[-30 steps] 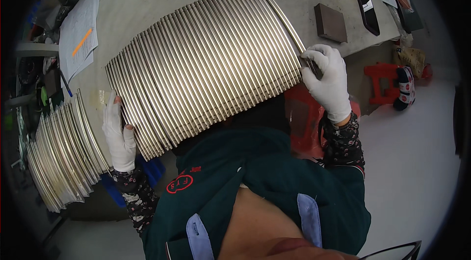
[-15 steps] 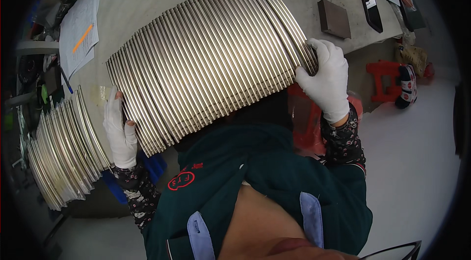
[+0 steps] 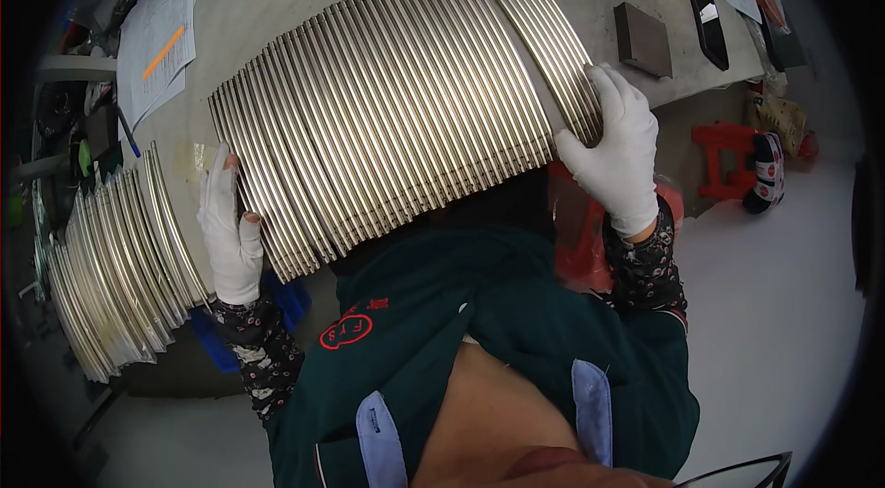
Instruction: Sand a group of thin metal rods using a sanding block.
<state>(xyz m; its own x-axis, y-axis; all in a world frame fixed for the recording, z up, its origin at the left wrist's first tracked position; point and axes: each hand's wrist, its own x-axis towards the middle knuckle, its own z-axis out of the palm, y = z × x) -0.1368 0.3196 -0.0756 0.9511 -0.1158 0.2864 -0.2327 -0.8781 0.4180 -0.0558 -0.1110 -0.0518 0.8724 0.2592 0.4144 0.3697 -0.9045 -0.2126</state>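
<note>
A wide row of slim, shiny metal rods lies side by side on the grey table, slanting from far left to near right. At its right end a narrower group of rods stands apart, with a wedge-shaped gap that widens toward me. My gloved right hand grips this group's near end, fingers along its outer side and thumb by the gap. Against the row's left side rests my gloved left hand, fingers straight and thumb apart. Fingertips show bare through that glove. The right fingertips are partly hidden.
At left lies a second batch of rods, seemingly in clear plastic. Papers lie behind it. A dark rectangular block and a black phone are at the far right. A red stool stands beyond the table's right edge.
The gap between the right-hand group and the main row has widened, as my right hand shifted that group to the right. My left hand stays against the left side. The whole view has shifted slightly.
</note>
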